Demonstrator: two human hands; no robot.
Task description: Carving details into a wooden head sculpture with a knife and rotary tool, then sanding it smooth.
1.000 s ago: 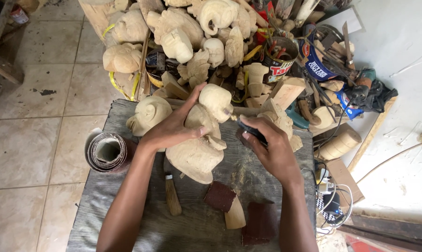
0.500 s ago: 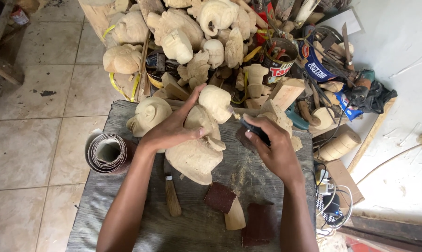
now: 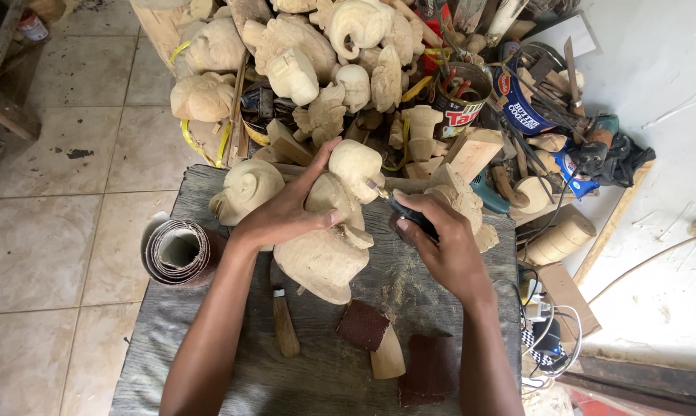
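Note:
My left hand grips a pale wooden carving that stands on a grey worn board. The carving has a rounded head at the top and a wide base toward me. In my right hand is a dark-handled carving tool, its tip touching the carving's head. A second rounded carving lies just left of my left hand.
A roll of sandpaper sits at the board's left edge. A wooden-handled tool, dark red sandpaper pieces and a wood wedge lie near me. Several unfinished carvings, tins and wood scraps pile up beyond. Cables lie at the right.
My right hand has shifted slightly toward the carving's head with the tool. My left hand keeps its grip on the carving.

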